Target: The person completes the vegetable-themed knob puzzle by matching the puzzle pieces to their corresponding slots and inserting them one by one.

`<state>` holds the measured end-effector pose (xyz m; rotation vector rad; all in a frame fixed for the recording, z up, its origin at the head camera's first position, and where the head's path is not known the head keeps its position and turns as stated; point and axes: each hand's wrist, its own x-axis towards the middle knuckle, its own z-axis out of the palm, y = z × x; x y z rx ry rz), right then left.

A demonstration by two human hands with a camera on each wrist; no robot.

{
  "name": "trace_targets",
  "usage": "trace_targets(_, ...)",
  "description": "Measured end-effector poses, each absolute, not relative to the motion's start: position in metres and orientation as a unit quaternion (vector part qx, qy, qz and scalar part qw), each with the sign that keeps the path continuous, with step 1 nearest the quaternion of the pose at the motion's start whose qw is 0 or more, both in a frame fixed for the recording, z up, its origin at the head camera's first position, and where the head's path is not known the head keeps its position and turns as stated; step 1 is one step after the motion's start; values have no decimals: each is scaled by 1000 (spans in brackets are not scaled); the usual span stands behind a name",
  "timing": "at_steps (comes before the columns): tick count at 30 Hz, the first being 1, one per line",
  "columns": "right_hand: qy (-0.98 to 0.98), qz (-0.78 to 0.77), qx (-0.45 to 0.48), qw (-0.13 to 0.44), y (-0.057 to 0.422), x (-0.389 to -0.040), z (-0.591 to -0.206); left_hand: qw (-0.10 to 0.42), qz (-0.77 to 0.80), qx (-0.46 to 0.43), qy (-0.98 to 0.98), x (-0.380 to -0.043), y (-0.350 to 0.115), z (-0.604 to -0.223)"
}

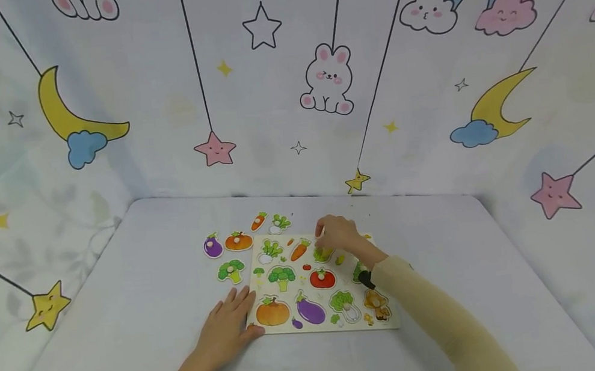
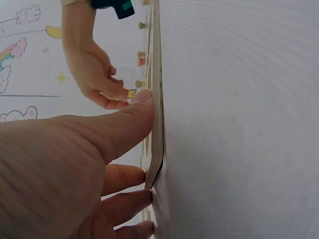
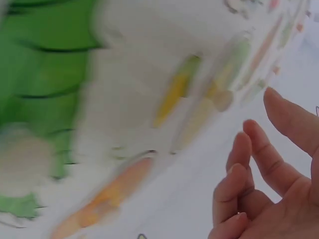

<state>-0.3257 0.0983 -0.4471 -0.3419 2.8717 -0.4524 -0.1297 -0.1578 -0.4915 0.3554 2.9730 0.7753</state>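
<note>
A wooden vegetable puzzle board (image 1: 312, 324) lies on the table. My left hand (image 1: 228, 327) rests at its near left corner, fingers extended; in the left wrist view the thumb (image 2: 127, 122) presses along the board's edge. Over the board's far side is my right hand (image 1: 339, 233), just above the corn piece (image 1: 324, 254). Its thumb and fingertips stand apart with nothing between them in the right wrist view, near the knob of the corn (image 3: 214, 102). Knobbed tomato (image 1: 322, 278), bok choy (image 1: 345, 307) and mushroom (image 1: 378, 305) pieces sit in the board.
Left of and behind the board lie loose knobbed pieces: an eggplant (image 1: 213, 246), a pumpkin (image 1: 238, 240), a broccoli (image 1: 231, 271), a carrot (image 1: 259, 220) and a white radish (image 1: 280, 223). The table (image 1: 127, 324) has a white cover; a patterned cloth (image 1: 245, 106) hangs around it.
</note>
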Motion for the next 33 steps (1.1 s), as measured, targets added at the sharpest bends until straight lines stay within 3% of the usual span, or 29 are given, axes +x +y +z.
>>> trace_targets(5,969,-183,-133,95,74,-342,-440,22,248,114,962,-131,-157,-494)
trace_targets(19,952,-262,-84,131,15,-366,-458,10,247,117,962,-131,-157,-496)
trace_targets(33,958,-262,-89,70,7,-372,-469,14,246,112,963,-131,-157,-496)
